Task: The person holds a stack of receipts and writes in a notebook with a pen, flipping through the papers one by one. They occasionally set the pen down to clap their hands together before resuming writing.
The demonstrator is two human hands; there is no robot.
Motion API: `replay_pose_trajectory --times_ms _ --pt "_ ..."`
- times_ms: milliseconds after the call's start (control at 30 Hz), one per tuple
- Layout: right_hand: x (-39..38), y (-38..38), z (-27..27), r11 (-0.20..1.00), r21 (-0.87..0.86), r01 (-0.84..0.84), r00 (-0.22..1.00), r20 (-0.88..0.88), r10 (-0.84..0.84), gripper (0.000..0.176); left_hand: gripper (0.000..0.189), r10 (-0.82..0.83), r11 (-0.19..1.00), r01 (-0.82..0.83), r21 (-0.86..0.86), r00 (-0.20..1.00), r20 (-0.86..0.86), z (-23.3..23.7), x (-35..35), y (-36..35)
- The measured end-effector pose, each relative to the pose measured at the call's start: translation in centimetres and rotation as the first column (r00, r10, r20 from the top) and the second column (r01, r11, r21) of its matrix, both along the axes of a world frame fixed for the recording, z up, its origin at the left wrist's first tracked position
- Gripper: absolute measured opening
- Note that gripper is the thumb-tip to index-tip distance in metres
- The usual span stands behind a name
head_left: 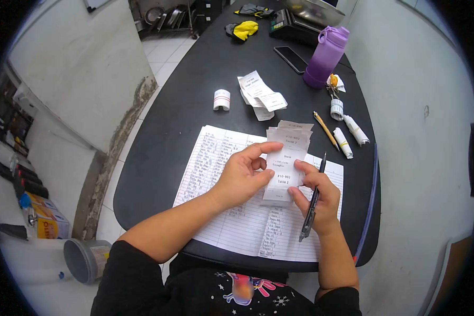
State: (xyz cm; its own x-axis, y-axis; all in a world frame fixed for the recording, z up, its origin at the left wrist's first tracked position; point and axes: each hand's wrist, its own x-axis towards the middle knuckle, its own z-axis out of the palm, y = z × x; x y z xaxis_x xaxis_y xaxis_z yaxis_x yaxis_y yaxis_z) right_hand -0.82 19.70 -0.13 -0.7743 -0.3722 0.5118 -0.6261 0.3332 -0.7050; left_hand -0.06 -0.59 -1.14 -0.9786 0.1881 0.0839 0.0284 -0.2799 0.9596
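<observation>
Receipts [286, 166] over notebook [210, 163]: long axis fore-and-aft, print upright to wearer. Left hand [246, 171] and right hand [321, 197] pinch opposite edges, fingers nearly closed; right also holds pen [309, 215]. Underlying slips mostly hidden.

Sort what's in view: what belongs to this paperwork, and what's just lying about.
Belongs:
receipts, in left hand and right hand
pen, also in right hand
notebook, beneath
loose slips, probably

Lying about, it seems:
bottle
phone
scale
bowl
</observation>
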Motion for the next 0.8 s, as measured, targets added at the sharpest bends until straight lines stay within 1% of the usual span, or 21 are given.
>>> replay_pose_trajectory --times_ms 67,167,267,367,467,600,800 --pt "0.05 -0.05 -0.02 1.000 -0.003 0.002 1.000 -0.017 -0.002 0.028 0.050 0.000 1.000 0.000 -0.003 1.000 -0.017 -0.08 0.01 -0.05" --pt "0.14 -0.03 0.03 1.000 -0.002 0.002 1.000 -0.022 -0.002 0.028 0.049 -0.014 1.000 0.014 -0.004 1.000 0.018 0.08 0.02 -0.08" --pt "0.12 -0.01 -0.05 1.000 -0.004 -0.001 0.999 -0.040 0.001 0.028 0.049 0.010 1.000 -0.010 -0.001 1.000 -0.017 0.11 -0.01 0.00" --pt "0.12 0.13 -0.23 1.000 -0.003 -0.002 0.999 -0.038 0.002 0.027 0.048 0.040 0.996 -0.040 0.083 0.999 0.010 0.27 0.07 0.33" --pt "0.08 0.14 -0.22 1.000 0.001 -0.001 0.998 -0.056 0.001 0.026 0.047 0.030 0.997 -0.031 0.064 0.999 0.016 0.29 0.02 0.18" --pt "0.01 0.02 -0.38 1.000 0.001 0.000 0.996 -0.094 0.000 0.026 0.045 0.031 0.996 -0.032 0.086 0.999 0.021 0.14 0.00 0.17" --pt "0.10 0.05 -0.23 1.000 0.027 0.002 0.997 -0.081 0.000 0.026 0.044 0.044 0.995 -0.045 0.085 0.999 0.013 -0.03 -0.07 0.21"
